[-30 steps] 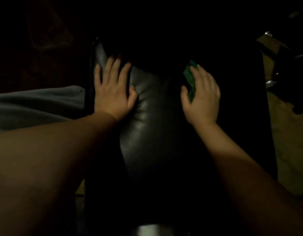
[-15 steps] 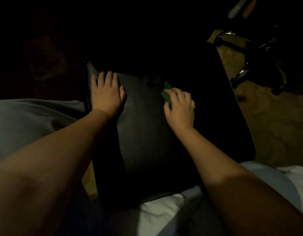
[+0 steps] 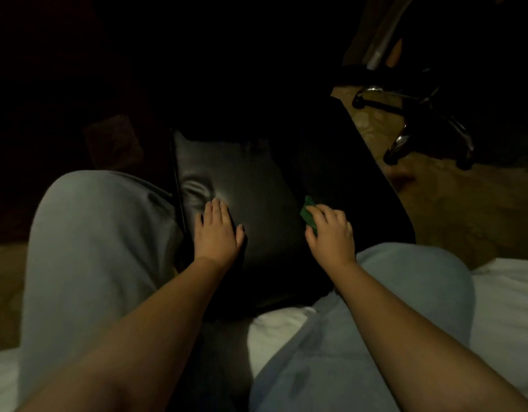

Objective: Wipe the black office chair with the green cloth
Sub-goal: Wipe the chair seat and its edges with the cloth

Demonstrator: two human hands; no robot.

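The black office chair (image 3: 256, 185) lies tipped in front of me, its padded leather back between my knees. My left hand (image 3: 216, 233) rests flat on the leather near its left edge, fingers straight. On the right part of the pad, my right hand (image 3: 331, 231) presses on the green cloth (image 3: 307, 214) with curled fingers. Only a small green corner shows past the fingers. The room is very dark.
My two legs in light grey trousers (image 3: 102, 248) flank the chair. The chair's wheeled base (image 3: 417, 120) sticks out at the upper right over a patterned brown carpet (image 3: 464, 209). White bedding (image 3: 506, 307) lies under me.
Both hands have slid down the chair back towards me, the right one dragging the green cloth along. The view has pulled back, and my knees now show.
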